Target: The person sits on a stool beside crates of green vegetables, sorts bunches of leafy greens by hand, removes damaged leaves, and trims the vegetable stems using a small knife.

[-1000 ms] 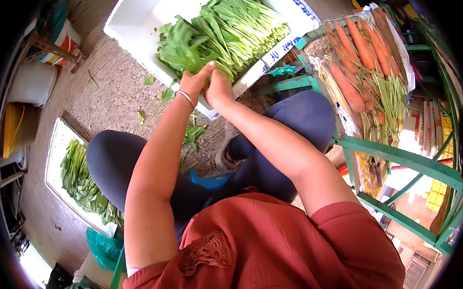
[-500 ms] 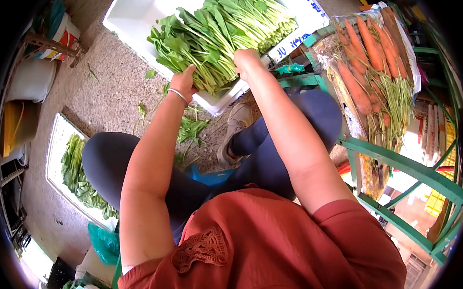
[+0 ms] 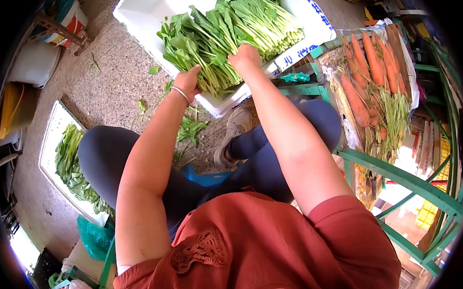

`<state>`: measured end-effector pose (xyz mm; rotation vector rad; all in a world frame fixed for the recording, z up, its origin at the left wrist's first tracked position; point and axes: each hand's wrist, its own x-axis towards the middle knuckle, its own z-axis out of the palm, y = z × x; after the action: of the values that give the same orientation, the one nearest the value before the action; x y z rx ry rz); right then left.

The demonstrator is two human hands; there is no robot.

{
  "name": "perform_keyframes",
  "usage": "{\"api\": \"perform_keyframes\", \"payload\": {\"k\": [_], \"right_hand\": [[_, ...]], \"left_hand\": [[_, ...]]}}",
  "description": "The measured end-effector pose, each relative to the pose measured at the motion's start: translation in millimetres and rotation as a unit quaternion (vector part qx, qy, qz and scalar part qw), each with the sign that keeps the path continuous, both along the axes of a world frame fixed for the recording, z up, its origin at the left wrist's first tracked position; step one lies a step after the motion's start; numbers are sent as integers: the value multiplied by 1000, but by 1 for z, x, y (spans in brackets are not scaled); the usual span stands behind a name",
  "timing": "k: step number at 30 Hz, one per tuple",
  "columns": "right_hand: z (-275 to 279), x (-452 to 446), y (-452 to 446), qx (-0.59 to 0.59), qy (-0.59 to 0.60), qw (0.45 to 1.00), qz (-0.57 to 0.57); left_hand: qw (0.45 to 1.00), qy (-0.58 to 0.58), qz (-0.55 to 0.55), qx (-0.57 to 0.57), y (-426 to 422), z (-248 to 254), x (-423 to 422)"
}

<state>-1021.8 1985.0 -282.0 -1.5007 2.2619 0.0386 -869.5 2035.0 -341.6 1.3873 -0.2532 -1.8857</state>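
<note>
Bright light covers the scene. The far box (image 3: 145,26) has a white inner wall near to washing out, while the greens (image 3: 207,46) inside look fairly crisp. Glare burns out patches at the near left edge and at right behind the green frame (image 3: 407,180). A soft shadow darkens the floor (image 3: 111,59) beside the left tray (image 3: 51,129). Dark trousers (image 3: 107,151) show little detail. Wide-lens distortion curves the edges; the corners fall to black.

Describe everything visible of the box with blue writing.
The box is white, open and foam-like, with blue writing on its right. Its far edge is out of frame. Greens partly fill it, left end bare. The left hand and right hand touch greens at its near end; whether they touch it is unclear.
</note>
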Motion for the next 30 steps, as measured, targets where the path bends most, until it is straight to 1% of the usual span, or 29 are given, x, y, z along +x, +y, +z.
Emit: {"api": "perform_keyframes", "payload": {"k": [2,3,5,7,10,12,15,18,20,23,25,27,28,29,30], "right_hand": [[-4,0,-4,27,39,999,-17],[-2,1,-4,27,40,999,-14],[4,3,-7,71,57,996,-25],[4,5,-6,59,72,995,-20],[6,2,-4,42,59,997,-2],[8,-4,-5,50,29,997,42],[9,-11,-13,69,17,995,67],[14,-18,-23,70,1,995,71],[22,-22,-25,66,-22,995,76],[15,-30,-28,60,-37,995,68],[7,-33,-24,70,-45,995,63],[-1,-33,-20,96,-78,991,56],[-15,-32,-20,64,-77,994,40],[-24,-37,-21,65,-78,994,42],[-21,-34,-17,47,-61,995,56]], "left_hand": [[1000,-6,3,4,1,3,1],[1000,-9,-1,4,2,3,1],[1000,-12,-1,4,1,5,2],[1000,-14,0,11,1,6,3],[1000,-13,-1,-3,3,7,4],[1000,-9,6,-1,3,8,4],[1000,-8,16,-2,3,12,3],[1000,-19,5,0,3,13,3],[1000,-6,11,-3,2,11,3],[1000,-1,17,-2,2,10,2],[1000,-2,15,-5,2,9,2],[1000,-6,14,-7,2,10,2],[1000,-11,12,-8,3,10,2],[1000,-12,14,-7,3,10,3],[1000,-13,10,-6,3,10,4]]}}
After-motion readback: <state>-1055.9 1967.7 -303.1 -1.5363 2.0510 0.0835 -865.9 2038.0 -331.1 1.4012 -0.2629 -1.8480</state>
